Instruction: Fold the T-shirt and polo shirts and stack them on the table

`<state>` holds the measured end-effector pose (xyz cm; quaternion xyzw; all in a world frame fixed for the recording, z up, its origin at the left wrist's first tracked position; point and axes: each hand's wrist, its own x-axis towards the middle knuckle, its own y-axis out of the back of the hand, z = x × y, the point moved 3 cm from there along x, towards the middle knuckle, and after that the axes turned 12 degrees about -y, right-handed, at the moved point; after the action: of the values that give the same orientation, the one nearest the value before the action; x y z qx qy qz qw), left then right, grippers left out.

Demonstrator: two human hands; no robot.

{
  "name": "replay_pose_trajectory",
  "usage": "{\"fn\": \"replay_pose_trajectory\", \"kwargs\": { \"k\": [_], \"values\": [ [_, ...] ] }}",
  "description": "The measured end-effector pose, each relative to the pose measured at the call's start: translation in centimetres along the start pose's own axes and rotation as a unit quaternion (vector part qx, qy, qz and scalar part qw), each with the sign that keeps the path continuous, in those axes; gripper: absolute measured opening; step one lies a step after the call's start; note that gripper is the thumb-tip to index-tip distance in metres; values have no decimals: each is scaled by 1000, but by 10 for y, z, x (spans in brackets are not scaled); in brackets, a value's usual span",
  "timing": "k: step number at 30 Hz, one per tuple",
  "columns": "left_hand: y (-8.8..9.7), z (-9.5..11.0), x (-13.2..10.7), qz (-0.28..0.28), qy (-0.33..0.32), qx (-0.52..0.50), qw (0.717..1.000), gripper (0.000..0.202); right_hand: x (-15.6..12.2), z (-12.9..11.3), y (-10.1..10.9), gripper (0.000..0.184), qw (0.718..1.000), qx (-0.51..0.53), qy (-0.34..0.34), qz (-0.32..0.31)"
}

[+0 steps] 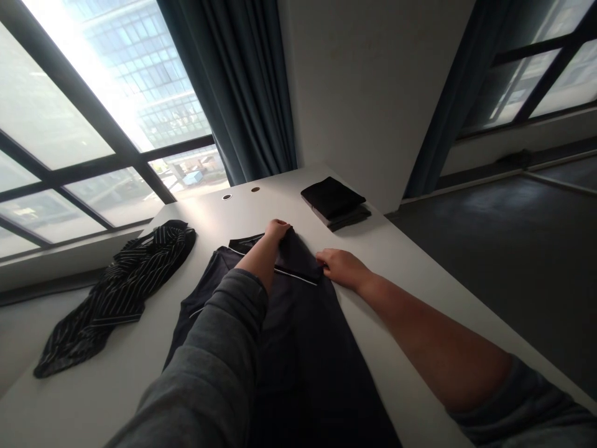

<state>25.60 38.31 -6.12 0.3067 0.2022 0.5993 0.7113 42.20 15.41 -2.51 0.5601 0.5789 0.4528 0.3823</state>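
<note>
A dark navy garment [298, 336] with thin white piping lies spread lengthwise on the white table [401, 261]. My left hand [276, 229] reaches to its far end and is closed, pinching the fabric near the top edge. My right hand [340, 266] rests at the garment's right edge, fingers curled onto the cloth by the white piping. Both forearms stretch out over the garment, grey sleeves pushed up.
A crumpled black striped garment [116, 292] lies at the table's left side. A folded pile of dark clothes [334, 202] sits at the far right corner. Two cable holes [240, 193] mark the far edge. Dark curtains [242, 81], windows and a white wall stand behind.
</note>
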Motion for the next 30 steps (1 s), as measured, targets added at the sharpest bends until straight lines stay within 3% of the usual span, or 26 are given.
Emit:
{"fn": "replay_pose_trajectory", "kwargs": {
  "k": [4, 8, 17, 23, 26, 30],
  "values": [
    [-6, -2, -1, -11, -23, -7, 1000, 30, 2, 4, -6, 18, 998, -15, 48, -22],
    [-7, 3, -5, -42, -87, 6, 995, 32, 3, 5, -9, 18, 998, -23, 54, -32],
    [7, 11, -34, -38, -190, 152, 969, 14, 7, 11, -5, 20, 997, -41, 38, -60],
    [6, 27, -73, -4, -278, 249, 928, 34, 3, -3, 6, 23, 996, -28, 83, 20],
    [-4, 27, -88, -77, -321, 300, 895, 46, 1, -11, -3, 28, 995, -11, 99, 25],
    [-21, 14, -90, -190, -269, 321, 888, 67, -1, -8, -32, 62, 995, -29, 96, -25]
  ]
}}
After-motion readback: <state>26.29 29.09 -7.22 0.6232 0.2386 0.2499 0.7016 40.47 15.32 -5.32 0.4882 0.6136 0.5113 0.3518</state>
